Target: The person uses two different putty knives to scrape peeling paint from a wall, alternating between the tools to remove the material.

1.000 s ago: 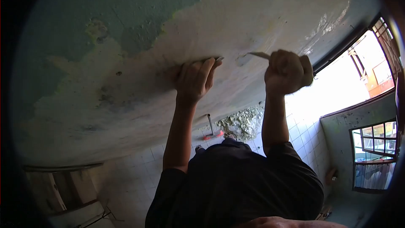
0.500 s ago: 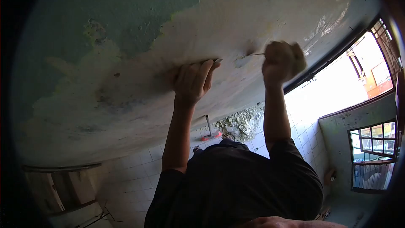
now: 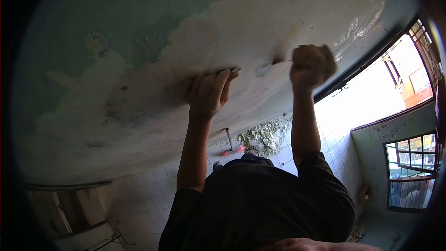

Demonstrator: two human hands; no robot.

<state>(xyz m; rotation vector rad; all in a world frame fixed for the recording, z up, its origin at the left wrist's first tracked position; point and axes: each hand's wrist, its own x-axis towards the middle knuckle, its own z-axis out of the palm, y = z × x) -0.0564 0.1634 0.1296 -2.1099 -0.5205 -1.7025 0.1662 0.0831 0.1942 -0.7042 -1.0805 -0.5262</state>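
Note:
The wall (image 3: 153, 83) before me has green paint with a large bare, pale area. My left hand (image 3: 206, 94) is closed against this bare part, fingers bent, and a small metal-looking edge (image 3: 236, 69) pokes out by the thumb and forefinger; the rest of that piece is hidden. To its right, my right hand (image 3: 312, 67) makes a fist around a scraper. Its thin blade (image 3: 285, 61) shows edge-on and points left to the wall, close to a greyish patch (image 3: 263, 69). The scraper's handle is hidden in the fist.
On the tiled floor (image 3: 153, 190) lies a heap of paint flakes (image 3: 267, 137) at the wall's foot, beside a red dustpan (image 3: 233, 150) with an upright grey handle. A bright doorway (image 3: 362, 97) and a barred window (image 3: 411, 169) are on the right.
My left hand has shifted slightly left along the wall. The right fist and scraper have moved only a little, and the view has shifted slightly.

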